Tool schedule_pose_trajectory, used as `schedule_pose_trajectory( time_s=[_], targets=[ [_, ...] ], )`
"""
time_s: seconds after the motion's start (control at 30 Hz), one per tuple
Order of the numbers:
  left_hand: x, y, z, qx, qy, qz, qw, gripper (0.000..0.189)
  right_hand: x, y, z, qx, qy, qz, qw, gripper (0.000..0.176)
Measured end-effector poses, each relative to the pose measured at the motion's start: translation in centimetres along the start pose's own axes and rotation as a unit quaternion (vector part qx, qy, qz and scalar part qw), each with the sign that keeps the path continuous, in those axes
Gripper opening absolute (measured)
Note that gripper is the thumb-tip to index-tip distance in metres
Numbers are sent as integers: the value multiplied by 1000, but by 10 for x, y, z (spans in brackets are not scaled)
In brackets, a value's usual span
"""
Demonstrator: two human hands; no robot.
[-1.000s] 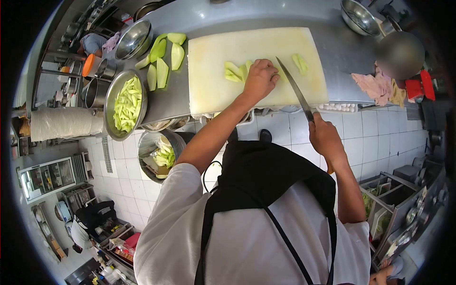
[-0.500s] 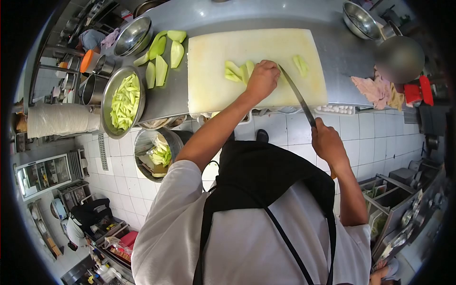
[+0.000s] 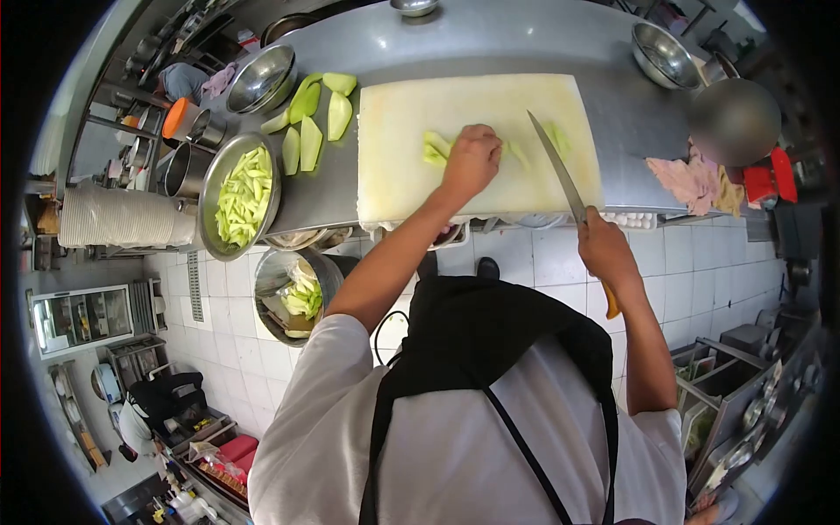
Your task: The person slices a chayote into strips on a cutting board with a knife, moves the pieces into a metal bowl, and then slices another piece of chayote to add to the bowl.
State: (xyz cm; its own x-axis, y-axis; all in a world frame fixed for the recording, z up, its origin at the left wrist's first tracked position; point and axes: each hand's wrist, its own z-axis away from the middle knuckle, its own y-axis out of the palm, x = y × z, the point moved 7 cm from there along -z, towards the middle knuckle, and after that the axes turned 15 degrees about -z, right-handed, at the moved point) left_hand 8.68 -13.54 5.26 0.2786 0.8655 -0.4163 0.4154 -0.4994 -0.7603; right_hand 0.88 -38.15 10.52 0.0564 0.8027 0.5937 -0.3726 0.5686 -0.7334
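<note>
My right hand (image 3: 604, 248) is wrapped round the orange handle of a long kitchen knife (image 3: 560, 166). Its blade slants up over the right part of the white cutting board (image 3: 394, 197), tip pointing away from me. With fingers curled down, my left hand (image 3: 473, 162) grips a pale green vegetable piece (image 3: 436, 148) against the board; the hand covers part of it. Between that hand and the blade lies a thin, blurred slice (image 3: 519, 154). More cut strips (image 3: 557, 137) lie beyond the blade. Left of the board are several peeled green vegetable pieces (image 3: 311, 143) on the steel counter.
A steel bowl of cut strips (image 3: 243, 197) stands at the counter's left edge, above a bin with vegetable scraps (image 3: 302, 293). Another metal bowl (image 3: 262, 79) sits behind it. On the right are a metal bowl (image 3: 665, 54) and a pink cloth (image 3: 687, 182).
The knife has moved right, away from my left hand, its blade now beside the cut strips. A slice shows between hand and blade. The whole view has shifted slightly.
</note>
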Motion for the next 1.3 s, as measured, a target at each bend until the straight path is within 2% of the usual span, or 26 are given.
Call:
schedule_pose_trajectory(
  time_s=[0.07, 0.1, 0.2, 0.3, 0.4, 0.53, 0.6, 0.63, 0.7, 0.8, 0.9, 1.0, 1.1, 1.2, 1.3],
  targets=[
    [11, -15, -2, 5, -26, -3, 1000, 13, 1, 1, 17, 27, -3, -17, 999, 23],
    [15, -19, -2, 37, -18, -10, 999, 17, -1, 8, 24, 36, -26, -16, 999, 21],
    [15, -17, 2, 124, -27, 3, 992, 21, -10, 27, 35, 76, -2, -10, 997, 19],
    [7, 1, 4, 184, 5, -39, 982, 25, -19, 29, 30, 38, -6, -5, 999, 20],
    [-5, 12, 3, 175, -1, -64, 982, 31, -25, 19, 20, 9, -3, -10, 1000, 22],
    [-22, 36, 4, 210, -83, 47, 973, 33, -28, 15, 10, 29, 29, -54, 998, 24],
    [-26, 38, 6, 215, -150, 131, 956, 34, -24, 14, 12, 9, -9, -50, 999, 20],
    [-28, 36, 7, 241, -163, 129, 948, 33, -20, 13, 16, -1, -27, -48, 998, 19],
    [-29, 31, 10, 293, -188, 124, 929, 32, -12, 11, 25, 21, 19, -70, 997, 20],
    [-29, 37, 27, 202, -242, 240, 918, 25, -10, 15, 33, 40, 46, -78, 995, 21],
    [-33, 41, 40, 184, -258, 271, 909, 23, -9, 17, 37, 48, 51, -64, 995, 19],
    [-33, 30, 36, 127, -208, 203, 948, 17, -6, 14, 41, 40, 29, -35, 998, 19],
    [-37, 23, 26, 60, -96, 109, 988, 15, -3, 12, 43, 37, 17, -21, 999, 18],
    [-42, 18, 18, 12, -37, 58, 998, 10, -3, 11, 44, 37, 13, -8, 999, 17],
    [-38, 28, 14, 33, -48, 72, 996, 7, -3, 11, 45, 42, 7, -1, 999, 17]
  ],
)
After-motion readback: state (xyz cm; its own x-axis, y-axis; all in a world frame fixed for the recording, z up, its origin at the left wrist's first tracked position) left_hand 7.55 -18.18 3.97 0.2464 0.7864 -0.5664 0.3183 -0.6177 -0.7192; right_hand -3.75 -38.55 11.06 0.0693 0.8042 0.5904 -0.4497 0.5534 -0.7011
